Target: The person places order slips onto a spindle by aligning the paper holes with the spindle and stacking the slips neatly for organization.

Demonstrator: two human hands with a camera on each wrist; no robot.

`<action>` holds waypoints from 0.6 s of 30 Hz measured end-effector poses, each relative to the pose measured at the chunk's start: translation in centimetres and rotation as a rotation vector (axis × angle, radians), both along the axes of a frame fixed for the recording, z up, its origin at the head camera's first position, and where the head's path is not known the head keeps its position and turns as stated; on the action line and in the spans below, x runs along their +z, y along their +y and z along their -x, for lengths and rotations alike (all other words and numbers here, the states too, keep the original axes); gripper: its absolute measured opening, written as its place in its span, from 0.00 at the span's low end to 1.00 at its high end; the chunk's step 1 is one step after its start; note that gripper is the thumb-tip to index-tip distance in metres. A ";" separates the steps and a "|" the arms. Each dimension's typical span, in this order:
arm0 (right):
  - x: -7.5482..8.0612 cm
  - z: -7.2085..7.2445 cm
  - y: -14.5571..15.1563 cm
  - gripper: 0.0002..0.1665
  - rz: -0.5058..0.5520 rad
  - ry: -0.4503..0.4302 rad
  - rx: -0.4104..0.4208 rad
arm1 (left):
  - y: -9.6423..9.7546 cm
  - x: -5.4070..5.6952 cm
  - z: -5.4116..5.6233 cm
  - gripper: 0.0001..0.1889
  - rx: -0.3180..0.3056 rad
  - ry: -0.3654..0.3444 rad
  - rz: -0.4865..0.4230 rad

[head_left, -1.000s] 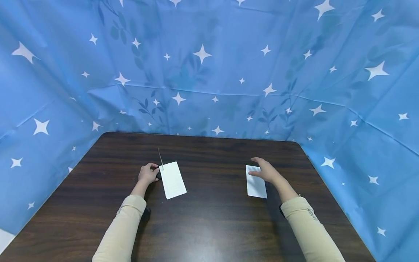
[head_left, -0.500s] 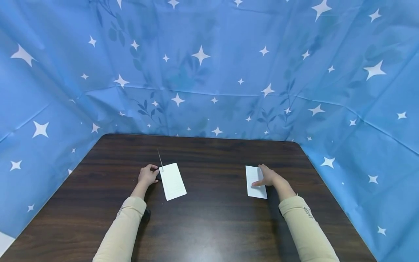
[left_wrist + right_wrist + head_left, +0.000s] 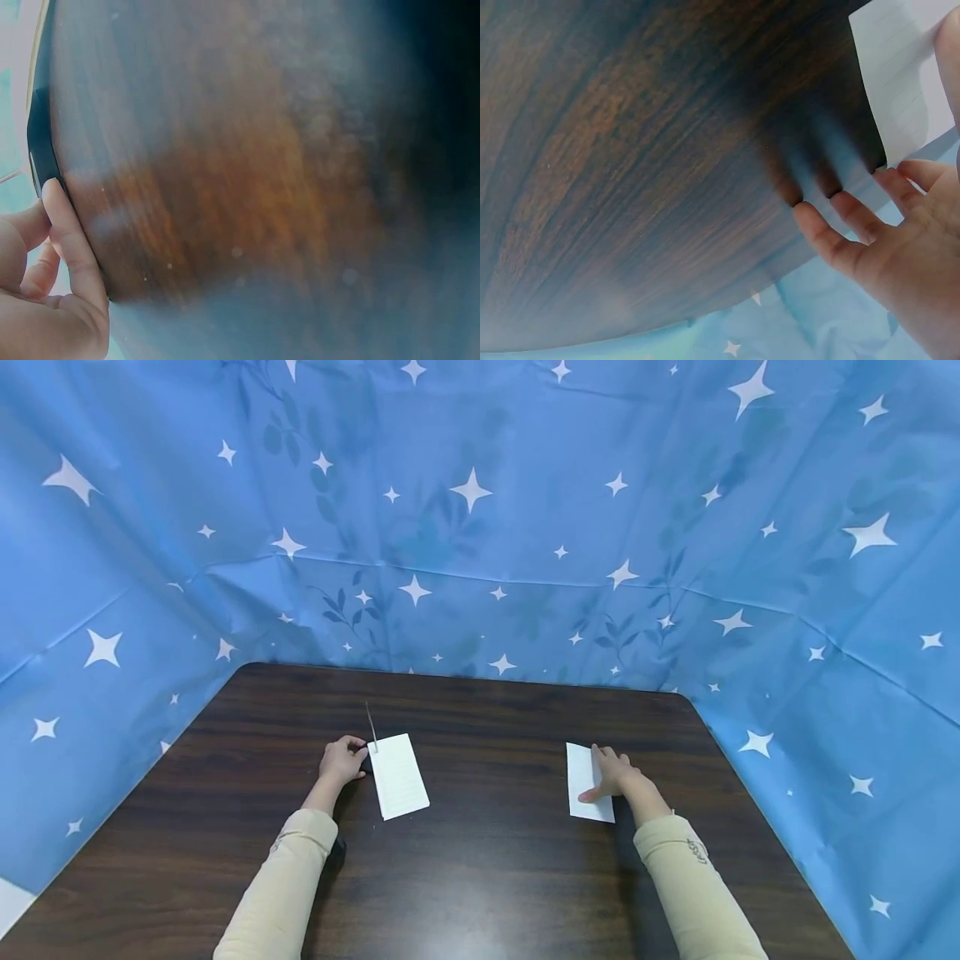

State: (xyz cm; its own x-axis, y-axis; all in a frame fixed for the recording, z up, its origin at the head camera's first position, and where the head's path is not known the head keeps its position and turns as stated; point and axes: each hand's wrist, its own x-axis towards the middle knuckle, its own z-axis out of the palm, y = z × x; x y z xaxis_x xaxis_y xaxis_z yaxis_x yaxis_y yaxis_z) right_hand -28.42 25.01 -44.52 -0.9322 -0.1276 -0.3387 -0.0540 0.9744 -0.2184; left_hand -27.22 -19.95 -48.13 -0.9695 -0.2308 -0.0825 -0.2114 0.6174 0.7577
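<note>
A white notepad with faintly lined pages lies left of the table's middle. A thin stick-like strip juts up from its top left corner. At its left side, my left hand pinches the notepad's dark edge between thumb and fingers; the left wrist view shows this black edge at the fingertips. To the right lies a loose white sheet of paper. My right hand rests at its right side, thumb over the paper and fingers extended; in the right wrist view the fingertips touch the sheet's corner and the table.
The dark wood-grain table has rounded far corners. Behind it and along both sides hangs a blue curtain with white stars. A wide stretch of tabletop lies between the notepad and the sheet.
My right hand has come down and toward me onto the right side of the sheet, its fingers leaving the far edge. My left hand and the notepad have stayed in place.
</note>
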 end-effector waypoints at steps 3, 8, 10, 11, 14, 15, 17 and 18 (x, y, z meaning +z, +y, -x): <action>-0.1 -0.2 -0.2 0.67 0.008 0.004 -0.009 | 0.0 0.2 -0.1 0.13 -0.004 -0.011 -0.007; -0.4 0.1 0.2 0.68 0.042 0.022 0.004 | 0.1 0.2 -0.3 0.12 0.002 -0.022 -0.023; -1.0 0.6 0.8 0.69 0.061 0.068 0.041 | 0.1 0.2 -0.2 0.12 0.002 -0.011 -0.027; -1.1 0.6 0.8 0.69 0.069 0.086 0.053 | 0.1 0.2 -0.2 0.12 0.001 -0.006 -0.028; -1.2 0.6 0.8 0.69 0.105 0.135 0.076 | 0.0 0.2 -0.1 0.12 -0.006 0.001 -0.025; -1.1 0.5 0.6 0.69 0.125 0.144 0.076 | 0.0 0.3 0.0 0.12 -0.008 -0.001 -0.024; -0.5 0.1 0.0 0.68 0.166 0.134 0.051 | 0.0 0.3 -0.1 0.12 -0.012 -0.001 -0.022; -0.5 -0.1 -0.2 0.67 0.186 0.132 0.041 | 0.0 0.3 0.0 0.12 -0.014 -0.002 -0.021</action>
State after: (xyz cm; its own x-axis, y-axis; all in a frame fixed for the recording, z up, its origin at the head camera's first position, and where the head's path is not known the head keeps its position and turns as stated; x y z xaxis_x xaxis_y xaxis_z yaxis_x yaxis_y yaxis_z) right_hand -28.34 24.82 -44.98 -0.9597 -0.2147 -0.1811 -0.1324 0.9144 -0.3825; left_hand -27.18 -19.91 -47.83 -0.9725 -0.2154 -0.0889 -0.2043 0.6043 0.7701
